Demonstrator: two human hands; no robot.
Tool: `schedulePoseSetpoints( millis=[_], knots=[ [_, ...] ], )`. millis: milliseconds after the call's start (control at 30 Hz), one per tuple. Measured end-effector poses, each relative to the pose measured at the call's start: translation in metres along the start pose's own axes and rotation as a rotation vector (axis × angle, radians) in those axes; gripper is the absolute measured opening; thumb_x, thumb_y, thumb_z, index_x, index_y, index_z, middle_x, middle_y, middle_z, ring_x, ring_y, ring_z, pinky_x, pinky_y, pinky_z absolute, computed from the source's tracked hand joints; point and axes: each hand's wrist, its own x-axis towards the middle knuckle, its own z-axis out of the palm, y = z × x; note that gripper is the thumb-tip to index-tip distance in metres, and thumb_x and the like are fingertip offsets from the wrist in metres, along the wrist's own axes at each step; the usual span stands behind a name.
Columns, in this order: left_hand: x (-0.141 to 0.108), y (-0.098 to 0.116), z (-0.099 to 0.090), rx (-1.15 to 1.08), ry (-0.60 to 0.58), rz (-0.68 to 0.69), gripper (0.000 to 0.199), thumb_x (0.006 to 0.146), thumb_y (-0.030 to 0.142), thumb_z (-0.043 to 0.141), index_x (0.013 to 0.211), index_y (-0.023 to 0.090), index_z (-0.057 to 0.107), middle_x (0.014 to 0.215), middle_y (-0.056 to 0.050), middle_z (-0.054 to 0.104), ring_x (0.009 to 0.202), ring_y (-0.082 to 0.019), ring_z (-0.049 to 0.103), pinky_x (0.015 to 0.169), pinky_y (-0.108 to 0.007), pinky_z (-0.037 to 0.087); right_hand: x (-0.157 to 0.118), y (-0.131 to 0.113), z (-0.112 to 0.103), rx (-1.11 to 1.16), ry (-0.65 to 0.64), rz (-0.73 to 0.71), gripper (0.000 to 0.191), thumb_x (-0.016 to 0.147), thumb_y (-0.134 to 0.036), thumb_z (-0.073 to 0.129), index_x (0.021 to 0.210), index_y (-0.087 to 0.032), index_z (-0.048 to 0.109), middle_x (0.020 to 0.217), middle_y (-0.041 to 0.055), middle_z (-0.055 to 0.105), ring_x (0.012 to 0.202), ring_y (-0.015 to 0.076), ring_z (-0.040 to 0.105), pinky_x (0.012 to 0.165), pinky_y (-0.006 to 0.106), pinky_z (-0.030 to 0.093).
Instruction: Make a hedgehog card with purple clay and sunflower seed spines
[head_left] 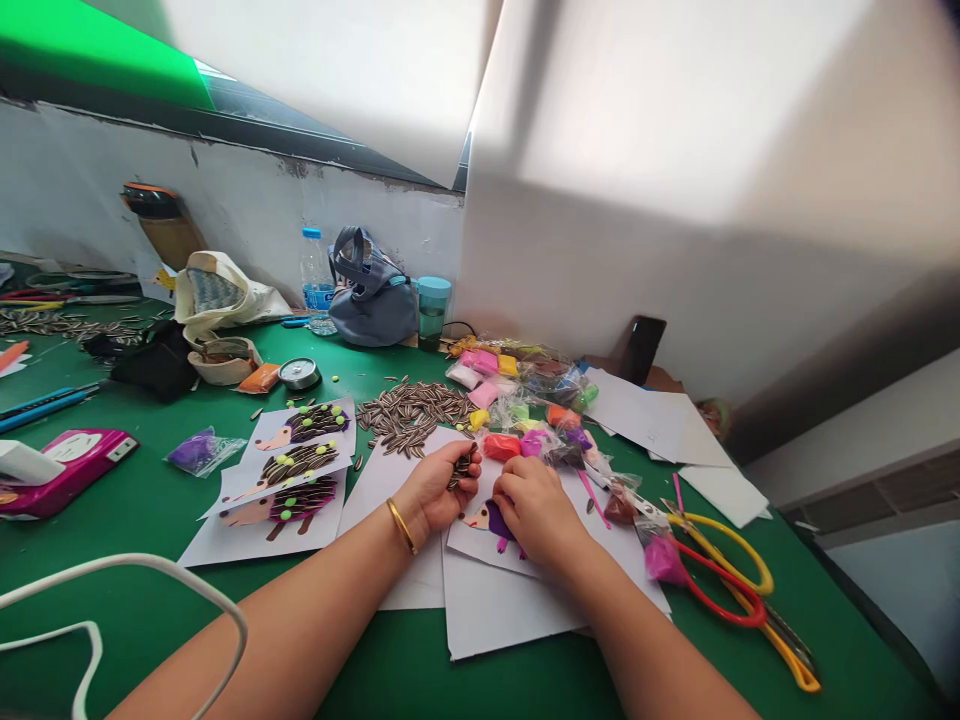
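My left hand (444,487), with a gold bangle at its wrist, is cupped round several striped sunflower seeds (463,468). Close to its right, my right hand (531,505) has its fingers bent down over a purple clay hedgehog (495,520) with a pink snout and pink feet. Whatever its fingertips hold is hidden. The hedgehog lies on a white sheet (480,600). Behind my left hand is a pile of sunflower seeds (412,410). Finished-looking hedgehogs covered in seeds and green dots lie on white cards (330,520) at the left.
Bagged coloured clay (501,446) lies behind my hands. Yellow and red scissors (724,590) are at the right. A blue-grey bag (375,305), a cup (433,310) and a bottle (315,275) stand at the back. A white cable (135,562) crosses the near left.
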Motion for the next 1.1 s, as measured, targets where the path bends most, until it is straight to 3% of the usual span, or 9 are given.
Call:
schedulePoseSetpoints(
  millis=[333,700,900,1100],
  knots=[
    [-0.001,0.0,0.001,0.005,-0.008,-0.005,0.01,0.087,0.013,0.053,0.077,0.013,0.052,0.069,0.001,0.051,0.048,-0.003,0.048,0.034,-0.01,0.029,0.0,-0.001,0.001,-0.073,0.011,-0.036,0.009,0.087,-0.015,0.06,0.084,-0.021,0.067,0.097,0.0044,0.063,0.094,0.0207,0.052,0.082,0.034,0.035],
    [0.0,0.0,-0.001,0.017,-0.011,0.001,0.01,0.088,0.013,0.051,0.078,0.013,0.052,0.07,0.0,0.053,0.048,-0.003,0.049,0.033,-0.011,0.03,-0.003,0.003,-0.006,-0.008,0.025,-0.024,0.016,0.09,-0.016,0.055,0.089,-0.023,0.069,0.099,0.0043,0.063,0.095,0.02,0.054,0.081,0.034,0.035],
    [-0.002,0.0,0.0,0.061,-0.039,0.019,0.01,0.087,0.013,0.054,0.077,0.012,0.052,0.07,0.0,0.052,0.048,-0.002,0.048,0.034,-0.01,0.028,-0.003,0.012,-0.004,0.081,0.142,0.027,0.017,0.091,-0.019,0.053,0.098,-0.022,0.068,0.101,0.0061,0.065,0.099,0.0223,0.055,0.083,0.035,0.039],
    [-0.009,-0.002,0.002,0.145,-0.151,0.025,0.013,0.078,0.012,0.069,0.078,0.013,0.056,0.067,0.001,0.053,0.048,-0.002,0.047,0.035,-0.008,0.022,-0.001,0.007,-0.005,0.292,0.269,0.021,0.017,0.09,-0.025,0.055,0.102,-0.022,0.066,0.102,0.0074,0.067,0.098,0.023,0.058,0.086,0.037,0.043]
  ],
)
